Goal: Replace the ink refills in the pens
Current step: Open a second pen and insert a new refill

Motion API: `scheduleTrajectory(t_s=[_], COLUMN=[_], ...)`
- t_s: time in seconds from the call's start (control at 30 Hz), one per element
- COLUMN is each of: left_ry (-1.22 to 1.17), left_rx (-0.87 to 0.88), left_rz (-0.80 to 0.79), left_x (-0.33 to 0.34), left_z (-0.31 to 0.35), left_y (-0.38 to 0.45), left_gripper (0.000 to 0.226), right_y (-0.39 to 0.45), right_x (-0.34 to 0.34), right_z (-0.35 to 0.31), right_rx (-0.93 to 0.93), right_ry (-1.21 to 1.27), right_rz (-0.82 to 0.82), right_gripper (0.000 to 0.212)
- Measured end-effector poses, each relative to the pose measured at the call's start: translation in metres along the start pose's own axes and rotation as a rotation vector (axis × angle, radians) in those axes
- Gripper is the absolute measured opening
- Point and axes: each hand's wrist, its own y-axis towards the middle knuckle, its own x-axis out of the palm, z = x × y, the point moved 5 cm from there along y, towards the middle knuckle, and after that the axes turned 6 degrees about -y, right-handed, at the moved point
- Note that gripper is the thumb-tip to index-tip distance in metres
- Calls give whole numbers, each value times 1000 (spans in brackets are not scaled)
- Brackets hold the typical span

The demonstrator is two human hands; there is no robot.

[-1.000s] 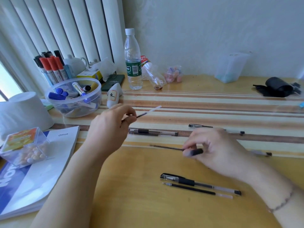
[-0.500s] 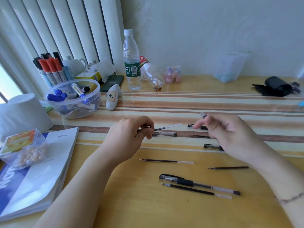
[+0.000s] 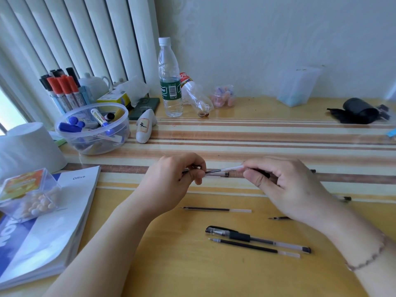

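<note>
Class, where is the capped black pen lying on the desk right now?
The capped pen lies on the desk's near side, centre-right, below the right hand, with a loose refill alongside, just nearer the camera.

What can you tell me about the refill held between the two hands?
The refill is a thin tube, dark with ink along its left part and clear toward its right end. It is held above the striped table mat, nearly level, its right end slightly higher. The left hand pinches its left end and the fingers of the right hand grip its clear end. Its tip is hidden inside the left hand. A clear pen barrel lies on the mat just behind it.
</note>
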Motion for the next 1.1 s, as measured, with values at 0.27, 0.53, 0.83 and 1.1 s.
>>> scheduleTrajectory(t_s=[0.27, 0.53, 0.83, 1.1], left_ry=[50, 160, -561, -587], left_rx=[-1, 59, 65, -67], left_rz=[-31, -98, 429, 261], left_x=[2, 13, -30, -9], left_z=[4, 14, 4, 10], left_y=[-2, -7, -3, -3], left_gripper=[17, 7, 11, 20], right_y=[0, -8, 2, 3], right_x=[0, 15, -3, 2], right_z=[-6, -15, 17, 1], right_rx=[-105, -134, 290, 207], right_ry=[-23, -461, 351, 765], right_rz=[0, -129, 60, 66], right_gripper=[20, 29, 20, 21])
